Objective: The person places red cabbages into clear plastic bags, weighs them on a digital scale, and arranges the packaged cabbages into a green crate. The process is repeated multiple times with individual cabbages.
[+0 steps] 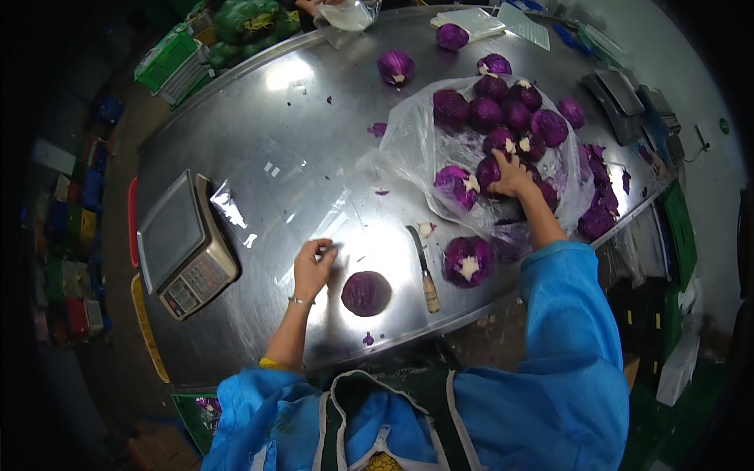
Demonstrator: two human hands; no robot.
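My right hand (512,178) reaches into a clear plastic bag (406,135) lying on the steel table, its fingers spread around a dark red cabbage (488,172). Several more red cabbages (486,113) sit in and on this bag. Over the table at the front, my left hand (312,268) has its fingers curled in; a small dark bit shows at the fingertips, too unclear to name. Right of that hand rests a single round red cabbage (366,293). A knife (425,271) with a light handle lies between it and another cabbage (468,262), whose pale cut stem faces up.
A digital scale (194,253) stands on the steel table (247,147) at the left. Loose cabbage leaves (599,194) are heaped near the right edge. At the far side, a person's hand (312,6) is by a clear bag (353,15). Green crates (171,59) stand beyond the table.
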